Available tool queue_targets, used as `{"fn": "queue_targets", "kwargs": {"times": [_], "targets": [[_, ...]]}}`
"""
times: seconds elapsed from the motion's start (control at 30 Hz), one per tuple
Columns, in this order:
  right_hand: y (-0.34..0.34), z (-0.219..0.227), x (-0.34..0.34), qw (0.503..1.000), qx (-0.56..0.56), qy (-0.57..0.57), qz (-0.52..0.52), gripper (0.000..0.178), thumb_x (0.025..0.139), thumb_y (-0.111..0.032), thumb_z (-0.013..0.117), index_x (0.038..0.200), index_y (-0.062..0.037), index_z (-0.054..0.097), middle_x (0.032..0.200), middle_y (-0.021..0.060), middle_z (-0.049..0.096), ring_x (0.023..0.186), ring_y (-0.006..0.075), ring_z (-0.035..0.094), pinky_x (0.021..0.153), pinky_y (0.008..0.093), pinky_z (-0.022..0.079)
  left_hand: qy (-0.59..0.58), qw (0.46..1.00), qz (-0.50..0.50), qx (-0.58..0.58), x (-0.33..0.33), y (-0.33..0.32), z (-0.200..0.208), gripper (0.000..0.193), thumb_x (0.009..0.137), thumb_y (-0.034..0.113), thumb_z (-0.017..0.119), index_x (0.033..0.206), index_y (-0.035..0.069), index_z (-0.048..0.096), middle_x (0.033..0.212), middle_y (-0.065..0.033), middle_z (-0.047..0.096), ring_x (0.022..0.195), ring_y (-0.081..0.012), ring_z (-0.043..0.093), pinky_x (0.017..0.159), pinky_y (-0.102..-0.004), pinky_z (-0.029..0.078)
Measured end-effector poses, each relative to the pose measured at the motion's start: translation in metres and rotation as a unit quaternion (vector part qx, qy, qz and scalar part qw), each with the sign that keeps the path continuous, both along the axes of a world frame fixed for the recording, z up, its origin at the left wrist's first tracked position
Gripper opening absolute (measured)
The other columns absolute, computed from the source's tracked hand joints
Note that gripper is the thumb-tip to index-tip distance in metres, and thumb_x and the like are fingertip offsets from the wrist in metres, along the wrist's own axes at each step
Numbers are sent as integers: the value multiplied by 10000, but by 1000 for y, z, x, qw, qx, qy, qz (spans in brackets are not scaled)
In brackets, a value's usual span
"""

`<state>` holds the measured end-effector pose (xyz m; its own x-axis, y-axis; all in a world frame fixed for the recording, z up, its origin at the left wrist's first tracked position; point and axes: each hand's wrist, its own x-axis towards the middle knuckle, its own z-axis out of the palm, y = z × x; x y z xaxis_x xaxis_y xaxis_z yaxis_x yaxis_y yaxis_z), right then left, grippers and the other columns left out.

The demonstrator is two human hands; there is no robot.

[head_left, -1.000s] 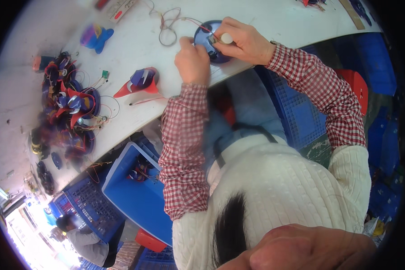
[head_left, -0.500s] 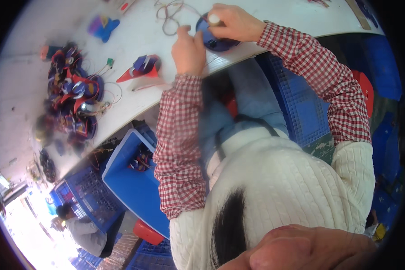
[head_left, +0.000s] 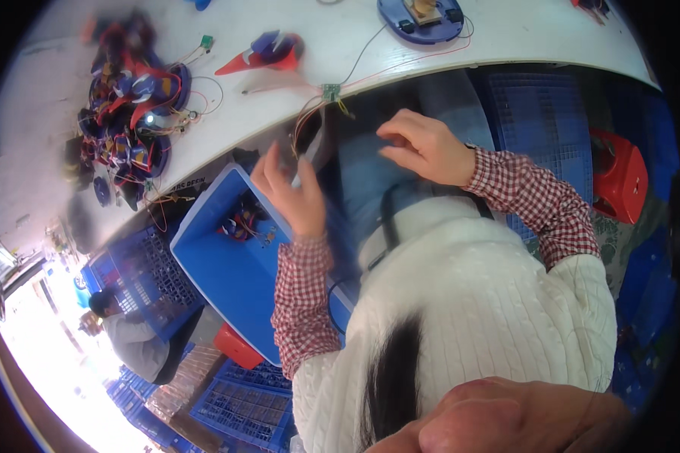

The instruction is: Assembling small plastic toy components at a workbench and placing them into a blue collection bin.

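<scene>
My left hand (head_left: 295, 200) is just off the table edge, above the blue bin, fingers apart. Loose wires (head_left: 301, 130) hang over the edge from a small green circuit board (head_left: 330, 93) and end by its fingertips; I see no grip on them. Over my lap, my right hand (head_left: 431, 149) has bent fingers, with a gap between thumb and forefinger and nothing visible in it. Beyond it on the table lies a round blue plastic base (head_left: 408, 32) with black parts and a tan piece on top. Thin wires run from it to the board.
A red and blue plastic part (head_left: 268, 53) lies on the white table (head_left: 506, 47). Several wired assemblies (head_left: 132, 98) are heaped at the left. Below stands a blue bin (head_left: 211, 253) with parts inside. A red stool (head_left: 619, 177) is at the right; another person (head_left: 136, 340) sits far left.
Both hands have left the round blue base and come back toward me, off the table. The green board with its wires now shows at the table edge. The view has shifted.
</scene>
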<state>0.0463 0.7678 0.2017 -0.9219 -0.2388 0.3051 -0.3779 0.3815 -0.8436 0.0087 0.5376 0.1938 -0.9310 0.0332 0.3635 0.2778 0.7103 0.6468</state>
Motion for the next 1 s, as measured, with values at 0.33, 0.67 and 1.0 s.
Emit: {"fn": "queue_targets", "kwargs": {"times": [0.33, 0.67, 1.0], "targets": [[-24, 5, -85, 935, 270, 219, -77, 111, 803, -132, 630, 878, -52, 650, 848, 60, 575, 733, 245, 520, 690, 327, 433, -95, 990, 9, 102, 6, -22, -53, 495, 788, 51, 613, 1256, 4, 459, 1202, -169, 408, 1049, -257, 467, 839, -327, 456], [-29, -5, -105, 965, 258, 25, -33, 151, 812, -169, 622, 821, -20, 644, 773, 103, 586, 725, 268, 529, 689, 336, 434, -332, 906, -42, 261, -2, -41, -82, 436, 830, 67, 582, 1242, -30, 478, 1165, -188, 495, 943, -233, 558, 800, -305, 490], [-31, -12, -114, 972, 232, -19, -23, 207, 827, -212, 625, 818, -6, 636, 728, 92, 587, 616, 227, 521, 604, 323, 431, -435, 746, -67, 500, 27, -54, -60, 381, 866, 40, 531, 1234, -46, 486, 1090, -180, 544, 854, -238, 603, 759, -293, 516]]}}
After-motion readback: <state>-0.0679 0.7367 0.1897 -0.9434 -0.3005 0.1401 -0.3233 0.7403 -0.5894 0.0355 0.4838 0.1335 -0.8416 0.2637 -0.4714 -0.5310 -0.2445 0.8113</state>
